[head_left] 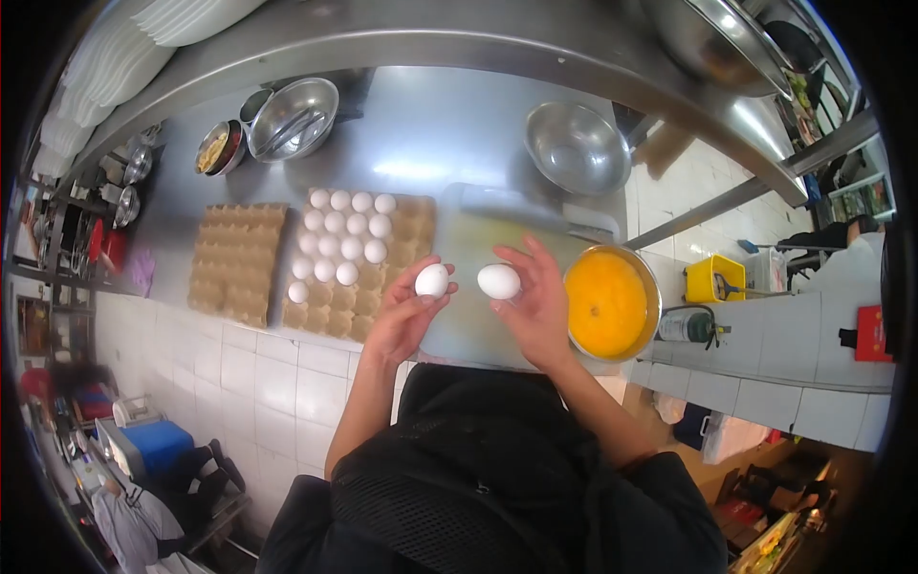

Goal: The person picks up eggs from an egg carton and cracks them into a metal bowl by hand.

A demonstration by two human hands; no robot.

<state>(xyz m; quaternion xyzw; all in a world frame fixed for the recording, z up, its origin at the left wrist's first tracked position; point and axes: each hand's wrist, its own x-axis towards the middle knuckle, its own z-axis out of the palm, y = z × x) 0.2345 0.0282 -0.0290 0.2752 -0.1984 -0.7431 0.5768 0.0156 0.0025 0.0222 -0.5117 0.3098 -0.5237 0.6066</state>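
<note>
A white egg (431, 280) is in my left hand (402, 320), gripped between fingers and thumb. Another white egg (498, 281) is held by my right hand (537, 311). Both hands are above a pale cutting board (469, 335), with the two eggs apart. Left of my left hand, a cardboard tray (339, 297) bears several white eggs on one side and bare cups on the other. Close beside my right hand, a metal bowl (654, 304) contains orange-yellow beaten egg (605, 301).
An eggless cardboard tray (237, 263) lies farther left. Metal bowls (296, 120) with utensils stand at the back left, and another metal bowl (577, 148) at the back right. A metal shelf (430, 43) spans the far side. A person (134, 521) is at the lower left.
</note>
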